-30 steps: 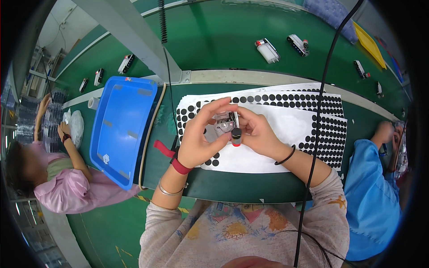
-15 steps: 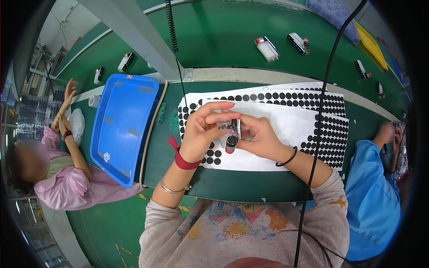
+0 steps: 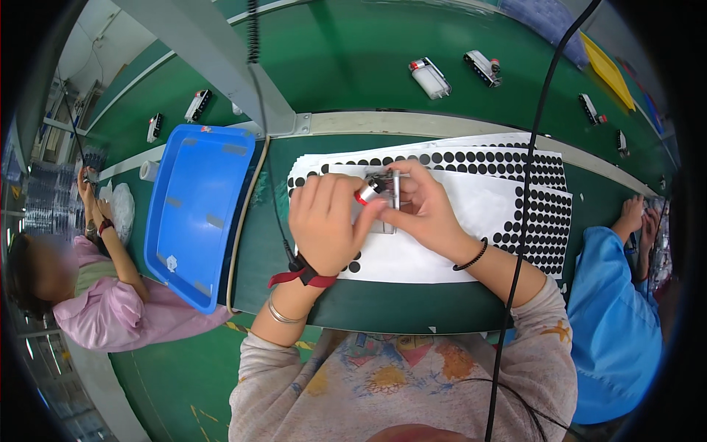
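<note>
Above sheets of round black stickers [image 3: 456, 214], my two hands hold a small white-and-clear device with a dark circuit board [image 3: 384, 179]. A silver cylinder with a red end [image 3: 370, 192], which looks like a small motor, tilts out from it. My left hand [image 3: 324, 217] is closed around the cylinder side, back of the hand up, and hides part of the device. On the other side, my right hand [image 3: 431, 214] grips the white edge between thumb and fingers. A red wrist strap [image 3: 317, 280] with a dark cord circles my left wrist.
A blue tray [image 3: 197, 214] stands at the left, beside a grey post [image 3: 221, 59]. Similar white devices [image 3: 431, 78] lie on the green surface [image 3: 346, 66] beyond the ledge. A black cable [image 3: 541, 110] crosses on the right. Co-workers sit at both sides.
My left hand has turned over, its back now up. The cylinder has swung from hanging toward me to pointing left. The strap's cord has shifted left, and the left co-worker's raised hand has come down.
</note>
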The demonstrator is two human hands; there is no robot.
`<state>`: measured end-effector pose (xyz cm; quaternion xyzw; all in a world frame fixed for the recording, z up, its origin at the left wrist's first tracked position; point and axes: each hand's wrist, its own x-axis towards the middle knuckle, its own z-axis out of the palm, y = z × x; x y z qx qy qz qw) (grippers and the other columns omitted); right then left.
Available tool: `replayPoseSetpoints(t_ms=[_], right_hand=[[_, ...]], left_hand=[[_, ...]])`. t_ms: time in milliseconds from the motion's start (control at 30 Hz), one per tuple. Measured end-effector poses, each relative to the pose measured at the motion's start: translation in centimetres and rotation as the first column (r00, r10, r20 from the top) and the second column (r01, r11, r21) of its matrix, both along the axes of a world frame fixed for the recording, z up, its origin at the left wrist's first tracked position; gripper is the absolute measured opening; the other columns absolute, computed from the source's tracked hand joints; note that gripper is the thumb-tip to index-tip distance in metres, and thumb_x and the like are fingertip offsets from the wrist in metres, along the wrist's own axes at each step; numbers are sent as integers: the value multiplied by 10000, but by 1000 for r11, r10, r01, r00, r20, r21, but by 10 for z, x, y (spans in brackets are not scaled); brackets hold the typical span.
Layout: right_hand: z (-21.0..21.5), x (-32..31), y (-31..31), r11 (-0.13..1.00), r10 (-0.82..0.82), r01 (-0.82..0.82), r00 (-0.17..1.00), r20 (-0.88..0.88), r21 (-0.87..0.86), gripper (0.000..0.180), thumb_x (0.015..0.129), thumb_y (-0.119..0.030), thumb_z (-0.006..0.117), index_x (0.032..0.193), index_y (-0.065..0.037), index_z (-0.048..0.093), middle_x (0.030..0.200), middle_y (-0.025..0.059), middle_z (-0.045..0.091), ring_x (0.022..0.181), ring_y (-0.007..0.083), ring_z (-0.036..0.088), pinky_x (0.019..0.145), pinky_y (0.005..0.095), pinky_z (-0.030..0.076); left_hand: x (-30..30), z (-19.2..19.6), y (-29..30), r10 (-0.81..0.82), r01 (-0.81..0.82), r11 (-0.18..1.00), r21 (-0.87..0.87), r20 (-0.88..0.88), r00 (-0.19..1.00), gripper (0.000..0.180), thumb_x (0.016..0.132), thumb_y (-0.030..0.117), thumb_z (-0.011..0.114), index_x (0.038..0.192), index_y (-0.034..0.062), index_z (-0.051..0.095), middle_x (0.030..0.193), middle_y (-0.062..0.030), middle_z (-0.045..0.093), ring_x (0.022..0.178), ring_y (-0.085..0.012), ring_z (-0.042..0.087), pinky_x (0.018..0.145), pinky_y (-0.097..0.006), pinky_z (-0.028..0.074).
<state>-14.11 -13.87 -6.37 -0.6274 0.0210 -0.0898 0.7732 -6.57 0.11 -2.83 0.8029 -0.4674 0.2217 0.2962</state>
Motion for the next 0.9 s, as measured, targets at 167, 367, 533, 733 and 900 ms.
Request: replayPoseSetpoints(t_ms=[167, 367, 533, 733, 900], right_hand=[[5, -1, -2, 991, 135, -135, 991, -20, 22, 507, 779, -21, 640, 1211, -61, 379, 947, 68, 614, 849, 94, 577, 624, 212, 483], [2, 3, -6, 965, 170, -180, 983, 67, 189, 482, 810, 19, 574, 1240, -59, 369, 1101, 80, 544, 975, 110, 529, 757, 254, 456], [2, 1, -5, 974, 172, -177, 984, 51, 143, 473, 805, 20, 583, 1225, -51, 376, 1097, 80, 546, 968, 110, 538, 734, 243, 461], [7, -1, -7, 972, 223, -222, 975, -7, 80, 493, 792, 48, 587, 1224, -48, 371, 1093, 88, 546, 977, 117, 546, 715, 230, 465], [4, 0, -7, 975, 157, -160, 987, 33, 151, 504, 793, 58, 578, 1232, -51, 354, 1101, 90, 536, 996, 139, 545, 745, 234, 463]], left_hand=[[-2, -3, 5, -90, 29, 982, -188, -326, 941, 209, 766, 153, 628, 916, 15, 585, 739, -64, 522, 661, -166, 477, 624, -262, 383], [2, -5, 0, -217, 100, 954, -282, -422, 880, 214, 772, 80, 596, 976, 16, 590, 838, -68, 519, 690, -145, 466, 657, -249, 384], [0, -3, 3, -161, 66, 964, -256, -371, 915, 208, 710, 102, 672, 896, 26, 620, 781, -61, 526, 734, -165, 461, 674, -278, 390], [-1, 2, 5, -68, 56, 988, -140, -81, 994, 215, 665, 123, 706, 851, 41, 635, 674, -52, 530, 756, -219, 459, 674, -313, 382], [-3, 4, -1, -155, 112, 972, -208, -204, 967, 224, 690, 134, 683, 893, 59, 623, 743, -34, 561, 779, -226, 464, 736, -326, 377]])
